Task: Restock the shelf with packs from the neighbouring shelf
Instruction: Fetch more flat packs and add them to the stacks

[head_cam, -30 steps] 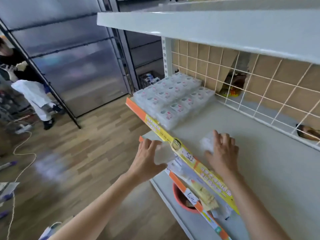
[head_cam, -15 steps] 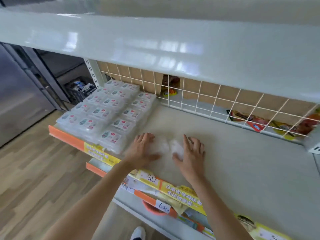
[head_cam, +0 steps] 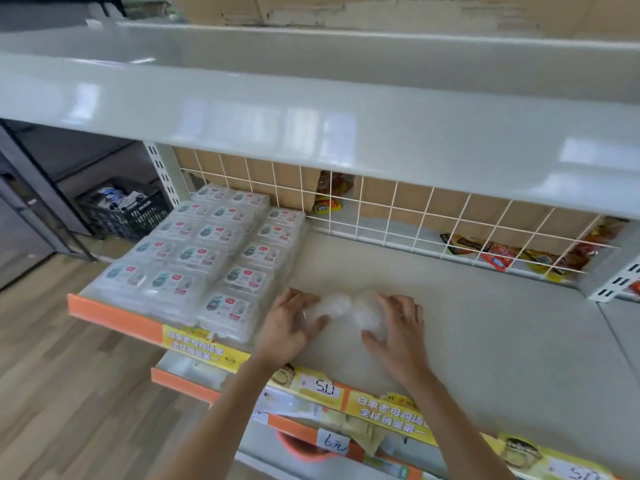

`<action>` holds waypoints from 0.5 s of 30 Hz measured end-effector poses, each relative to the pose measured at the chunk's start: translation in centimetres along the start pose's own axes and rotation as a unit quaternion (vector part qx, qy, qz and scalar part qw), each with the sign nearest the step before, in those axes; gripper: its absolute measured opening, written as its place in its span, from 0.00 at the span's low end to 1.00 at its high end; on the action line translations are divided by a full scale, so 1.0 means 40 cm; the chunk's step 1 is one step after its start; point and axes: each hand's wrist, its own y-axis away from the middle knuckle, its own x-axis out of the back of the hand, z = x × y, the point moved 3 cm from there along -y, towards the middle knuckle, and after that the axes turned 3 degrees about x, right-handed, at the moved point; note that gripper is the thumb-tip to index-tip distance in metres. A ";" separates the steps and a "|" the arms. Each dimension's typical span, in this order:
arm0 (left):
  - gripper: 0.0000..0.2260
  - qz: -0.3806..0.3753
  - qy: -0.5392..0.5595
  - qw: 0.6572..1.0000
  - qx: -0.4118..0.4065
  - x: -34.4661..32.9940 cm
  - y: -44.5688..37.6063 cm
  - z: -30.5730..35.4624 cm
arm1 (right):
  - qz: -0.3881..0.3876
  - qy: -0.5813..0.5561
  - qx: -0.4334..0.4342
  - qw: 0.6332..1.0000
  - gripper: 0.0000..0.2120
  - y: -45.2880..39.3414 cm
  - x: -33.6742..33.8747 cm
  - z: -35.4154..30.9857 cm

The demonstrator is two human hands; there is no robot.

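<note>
Two clear packs are pressed onto the shelf by both hands.

The left hand (head_cam: 289, 325) is laid spread on one blurred pack (head_cam: 325, 308); the right hand (head_cam: 398, 327) is spread on another (head_cam: 367, 311). On the shelf (head_cam: 485, 323), stocked packs (head_cam: 207, 258) are stacked at ten o'clock, just beside the left hand.

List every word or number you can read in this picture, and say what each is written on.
"5.0": white price tag on the shelf edge.
"6元": price tag on the lower shelf edge.
Yellow banner strip: Chinese print, too blurred to read.
Pack labels: too small to read.
</note>
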 end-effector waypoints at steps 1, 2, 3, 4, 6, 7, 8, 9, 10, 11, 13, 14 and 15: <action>0.18 0.014 0.024 0.999 0.030 0.005 0.002 -0.003 | 0.007 -0.025 -0.003 1.000 0.33 0.004 0.004 0.000; 0.15 0.031 0.044 0.997 0.056 0.010 0.002 -0.008 | 0.020 -0.054 -0.013 0.998 0.32 0.008 0.010 0.003; 0.11 0.051 0.059 0.994 0.070 0.013 0.002 -0.011 | 0.031 -0.093 -0.034 0.995 0.30 0.014 0.019 0.006; 0.09 0.063 0.068 0.993 0.076 0.016 0.002 -0.013 | 0.040 -0.138 -0.067 0.987 0.29 0.018 0.031 0.008; 0.10 0.048 0.078 0.994 0.067 0.015 0.001 -0.010 | 0.054 -0.210 -0.131 0.967 0.25 0.020 0.045 0.018; 0.13 0.034 0.070 0.996 0.053 0.011 0.000 -0.009 | 0.061 -0.225 -0.146 0.962 0.22 0.018 0.047 0.022; 0.16 0.027 0.046 0.998 0.038 0.006 -0.002 -0.009 | 0.065 -0.220 -0.146 0.962 0.18 0.016 0.047 0.023; 0.18 0.024 0.014 0.999 0.024 -0.001 -0.004 -0.010 | 0.069 -0.207 -0.137 0.966 0.16 0.013 0.045 0.021; 0.20 0.021 -0.015 1.000 0.017 -0.005 -0.005 -0.010 | 0.077 -0.187 -0.128 0.971 0.16 0.012 0.041 0.021; 0.22 0.017 -0.031 0.999 0.011 -0.011 -0.006 -0.011 | 0.090 -0.170 -0.124 0.973 0.17 0.010 0.037 0.024; 0.27 0.003 -0.043 0.999 0.007 -0.016 -0.008 -0.013 | 0.124 -0.141 -0.121 0.975 0.19 0.007 0.029 0.030; 0.29 -0.005 -0.048 0.999 0.008 -0.018 -0.009 -0.014 | 0.137 -0.120 -0.120 0.976 0.20 0.005 0.028 0.031; 0.30 -0.007 -0.055 0.998 0.005 -0.018 -0.009 -0.015 | 0.146 -0.097 -0.120 0.977 0.20 0.004 0.027 0.033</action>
